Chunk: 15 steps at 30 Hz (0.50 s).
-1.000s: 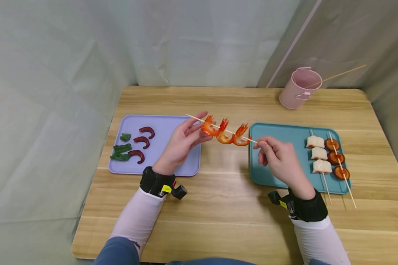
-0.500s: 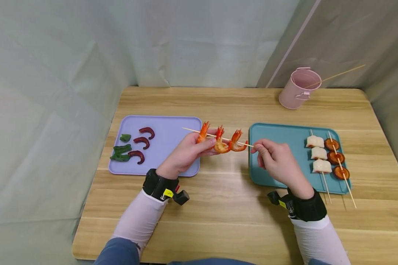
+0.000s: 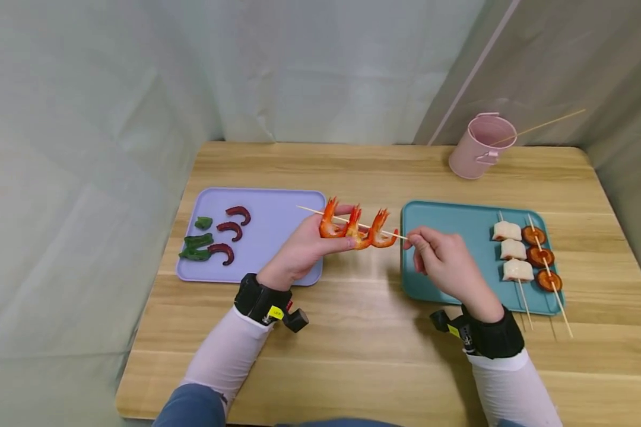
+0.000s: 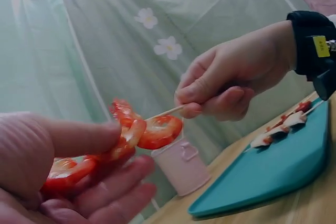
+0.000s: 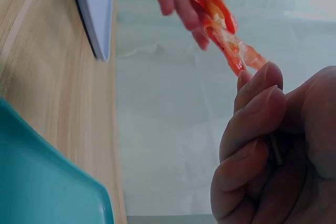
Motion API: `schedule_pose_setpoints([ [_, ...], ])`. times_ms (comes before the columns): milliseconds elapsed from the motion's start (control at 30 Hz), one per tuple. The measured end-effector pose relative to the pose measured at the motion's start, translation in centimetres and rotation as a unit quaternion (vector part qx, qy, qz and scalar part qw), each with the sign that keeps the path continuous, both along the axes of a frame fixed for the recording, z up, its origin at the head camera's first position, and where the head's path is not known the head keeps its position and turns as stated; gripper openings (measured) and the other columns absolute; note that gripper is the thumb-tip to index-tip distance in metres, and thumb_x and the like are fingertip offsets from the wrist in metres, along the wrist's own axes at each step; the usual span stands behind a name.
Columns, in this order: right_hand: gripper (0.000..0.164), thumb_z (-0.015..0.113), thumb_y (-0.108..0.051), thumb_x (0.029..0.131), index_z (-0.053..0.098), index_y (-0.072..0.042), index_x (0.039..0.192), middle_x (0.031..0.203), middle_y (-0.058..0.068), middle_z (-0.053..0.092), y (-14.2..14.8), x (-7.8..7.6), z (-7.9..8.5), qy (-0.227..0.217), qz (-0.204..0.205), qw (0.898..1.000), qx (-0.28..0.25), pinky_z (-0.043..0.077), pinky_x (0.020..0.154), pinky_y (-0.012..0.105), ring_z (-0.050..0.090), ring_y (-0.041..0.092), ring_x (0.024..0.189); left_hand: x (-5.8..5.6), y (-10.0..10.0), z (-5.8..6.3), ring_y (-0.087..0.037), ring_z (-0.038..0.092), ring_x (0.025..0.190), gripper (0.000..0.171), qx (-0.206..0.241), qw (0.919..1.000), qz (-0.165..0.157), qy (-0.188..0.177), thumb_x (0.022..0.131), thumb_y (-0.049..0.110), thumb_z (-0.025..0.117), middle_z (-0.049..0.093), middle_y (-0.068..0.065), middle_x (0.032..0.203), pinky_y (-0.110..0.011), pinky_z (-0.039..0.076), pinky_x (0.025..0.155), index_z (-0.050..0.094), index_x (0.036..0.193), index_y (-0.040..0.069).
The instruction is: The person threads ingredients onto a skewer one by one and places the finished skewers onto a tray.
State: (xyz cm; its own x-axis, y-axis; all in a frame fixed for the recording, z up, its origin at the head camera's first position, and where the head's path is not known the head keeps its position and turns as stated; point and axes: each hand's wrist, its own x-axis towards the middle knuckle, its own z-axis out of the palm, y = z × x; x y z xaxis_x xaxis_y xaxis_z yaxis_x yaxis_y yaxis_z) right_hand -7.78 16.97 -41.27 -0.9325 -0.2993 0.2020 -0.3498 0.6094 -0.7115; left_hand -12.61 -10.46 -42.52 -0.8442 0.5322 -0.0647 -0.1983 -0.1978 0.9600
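Note:
Three orange-red shrimp are threaded on a thin wooden skewer (image 3: pixel 314 210), held above the table between the two hands. My left hand (image 3: pixel 304 246) pinches the middle shrimp (image 3: pixel 357 234), thumb in front and fingers behind. The left shrimp (image 3: pixel 329 222) sits in the crook of that hand, and the right shrimp (image 3: pixel 380 231) is apart from its fingers. At the skewer's right end, my right hand (image 3: pixel 451 261) grips the stick between thumb and curled fingers. In the right wrist view, the skewer's butt end (image 5: pixel 275 149) shows inside the curled right hand (image 5: pixel 262 140).
A lilac tray (image 3: pixel 269 207) at left bears green pepper pieces (image 3: pixel 196 241) and curled dark-red tentacle pieces (image 3: pixel 229 230). On the teal tray (image 3: pixel 454 213) at right lie a skewer of white blocks (image 3: pixel 513 249) and one of brown mushroom-like rounds (image 3: pixel 540 257). Behind stands a pink bucket (image 3: pixel 475 157) holding a stick.
My left hand has moved right and slightly down, closing its thumb onto the middle shrimp. The skewer's shrimp dropped a little and sit closer together. My right hand moved slightly left and down.

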Motion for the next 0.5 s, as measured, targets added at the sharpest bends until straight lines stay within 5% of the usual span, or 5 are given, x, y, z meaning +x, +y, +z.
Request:
schedule_pose_setpoints([
  [333,0.031,0.044,-0.025,0.108,0.066,-0.012,0.09,0.051,-0.007,0.048,-0.26,0.22,0.4,-0.027,0.008,1.0,0.01,0.042,0.054,0.033,0.044,0.01,0.043,0.16,0.35,-0.13,-0.028,0.065,0.099,0.051,-0.048,0.9944,0.06,0.072,0.084,0.0,0.076,0.065,-0.02,0.115,-0.029,0.058,0.081,0.057,0.131,0.004],
  [500,0.031,0.043,-0.026,0.108,0.066,-0.014,0.091,0.051,-0.007,0.048,-0.24,0.11,0.35,-0.029,0.005,1.0,0.004,0.041,0.053,0.033,0.044,0.011,0.044,-0.02,0.31,0.02,-0.033,0.067,0.096,0.056,-0.019,0.9979,0.047,0.04,0.085,-0.003,0.074,0.064,-0.022,0.116,-0.038,0.059,0.077,0.052,0.137,0.006],
])
